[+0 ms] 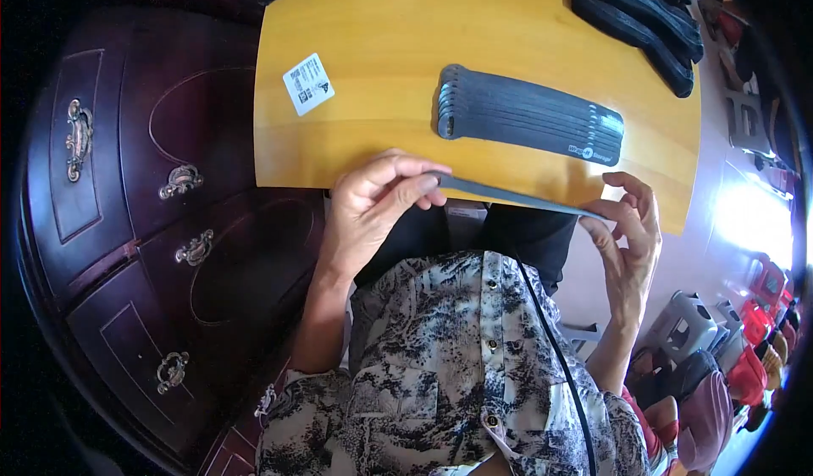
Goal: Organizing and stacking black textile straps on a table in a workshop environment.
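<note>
Between my two hands a long dark grey strap (pixel 508 193) is stretched just above the table's near edge. My left hand (pixel 381 192) pinches its left end between thumb and fingers. With thumb and forefinger, my right hand (pixel 622 235) grips the other end, its remaining fingers raised. Just beyond lies a fanned row of several similar dark straps (pixel 525 112), overlapping on the yellow wooden table (pixel 364 61). Their left ends are rounded, with a hole visible in the nearest one; pale printing marks their right ends.
A white printed label (pixel 309 84) lies at the table's left. More black straps are piled (pixel 639 23) at the far right corner. Dark wooden drawers (pixel 186 179) with ornate handles stand on the left. Grey plastic stools (pixel 684 323) and several hats (pixel 707 408) are on the right.
</note>
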The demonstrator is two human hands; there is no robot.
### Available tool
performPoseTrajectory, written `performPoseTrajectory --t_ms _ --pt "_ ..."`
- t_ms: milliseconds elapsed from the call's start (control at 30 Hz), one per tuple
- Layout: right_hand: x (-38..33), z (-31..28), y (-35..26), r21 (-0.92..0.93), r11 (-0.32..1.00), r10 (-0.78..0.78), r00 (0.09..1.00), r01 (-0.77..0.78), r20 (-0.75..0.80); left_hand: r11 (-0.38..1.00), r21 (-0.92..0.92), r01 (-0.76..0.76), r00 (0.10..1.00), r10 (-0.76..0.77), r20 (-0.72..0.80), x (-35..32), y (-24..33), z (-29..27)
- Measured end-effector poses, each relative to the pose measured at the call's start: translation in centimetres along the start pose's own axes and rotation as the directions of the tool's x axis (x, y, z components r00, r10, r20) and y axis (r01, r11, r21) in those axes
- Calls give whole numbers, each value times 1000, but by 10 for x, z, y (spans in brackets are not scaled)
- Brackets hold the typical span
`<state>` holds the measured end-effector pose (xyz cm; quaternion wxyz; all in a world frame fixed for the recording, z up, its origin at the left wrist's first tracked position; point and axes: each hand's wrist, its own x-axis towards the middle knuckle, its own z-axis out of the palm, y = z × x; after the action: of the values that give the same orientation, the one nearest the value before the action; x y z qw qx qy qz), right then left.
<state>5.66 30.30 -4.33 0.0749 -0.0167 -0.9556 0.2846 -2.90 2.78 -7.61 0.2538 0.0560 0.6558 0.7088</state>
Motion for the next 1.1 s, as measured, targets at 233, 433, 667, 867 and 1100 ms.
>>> performPoseTrajectory --t_ms 233,433,667,867,1100 --pt "-11 9 16 392 784 421 876 -482 234 984 174 -48 989 71 -131 10 1 19" --pt "-7 10 18 567 609 473 828 -555 302 972 233 15 955 55 -292 20 -3 31" --pt "-6 9 26 653 507 550 794 -563 258 957 288 23 938 79 -338 25 -5 30" --pt "-4 9 28 676 493 569 791 -548 226 954 297 44 940 61 -335 29 -7 30" --pt "-6 11 31 687 490 563 797 -536 220 951 306 40 942 66 -328 30 -7 30"
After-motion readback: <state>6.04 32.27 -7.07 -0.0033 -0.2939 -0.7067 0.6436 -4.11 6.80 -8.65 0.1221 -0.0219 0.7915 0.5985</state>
